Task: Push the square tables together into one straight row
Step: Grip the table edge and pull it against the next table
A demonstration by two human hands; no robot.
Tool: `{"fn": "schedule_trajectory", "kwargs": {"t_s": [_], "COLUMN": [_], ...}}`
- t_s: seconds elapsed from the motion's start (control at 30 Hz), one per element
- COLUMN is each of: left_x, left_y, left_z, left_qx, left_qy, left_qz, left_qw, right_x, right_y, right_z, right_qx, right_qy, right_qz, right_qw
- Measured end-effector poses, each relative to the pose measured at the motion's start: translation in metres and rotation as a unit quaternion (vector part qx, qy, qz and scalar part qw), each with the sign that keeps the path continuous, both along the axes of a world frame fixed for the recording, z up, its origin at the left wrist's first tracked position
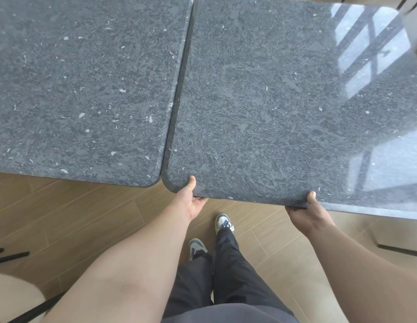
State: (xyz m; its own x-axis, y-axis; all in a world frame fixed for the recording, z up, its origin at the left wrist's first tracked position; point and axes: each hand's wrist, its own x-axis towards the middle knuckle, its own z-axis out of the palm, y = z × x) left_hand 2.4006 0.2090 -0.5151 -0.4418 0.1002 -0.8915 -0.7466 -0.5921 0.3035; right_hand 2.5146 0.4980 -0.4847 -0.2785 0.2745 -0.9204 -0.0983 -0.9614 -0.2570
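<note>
Two square tables with dark grey speckled stone tops fill the upper view. The left table (81,89) and the right table (284,101) stand side by side, with only a thin dark seam between them. The right table's near edge sits slightly closer to me than the left one's. My left hand (193,199) grips the right table's near edge close to its left corner, thumb on top, fingers underneath. My right hand (307,210) grips the same edge further right in the same way.
Wooden plank floor (74,217) lies below the tables, with my legs and shoes (223,222) just behind the near edge. Dark chair legs (9,256) show at the left, a pale seat (14,297) at bottom left, and more furniture legs (400,249) at the right.
</note>
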Motion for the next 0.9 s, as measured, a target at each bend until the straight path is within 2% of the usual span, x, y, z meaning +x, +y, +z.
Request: {"fn": "schedule_trajectory", "kwargs": {"t_s": [0.47,0.9], "left_x": [0.003,0.003], "left_y": [0.001,0.002], "left_z": [0.010,0.013], "left_qx": [-0.007,0.014], "left_qy": [-0.026,-0.030], "left_qz": [0.015,0.033], "left_qw": [1.000,0.999], "right_x": [0.004,-0.002], "right_y": [0.008,0.003], "right_z": [-0.008,-0.005], "right_qx": [-0.017,0.037], "right_qy": [0.005,-0.020], "right_qz": [0.020,0.023], "right_qw": [1.000,0.999]}}
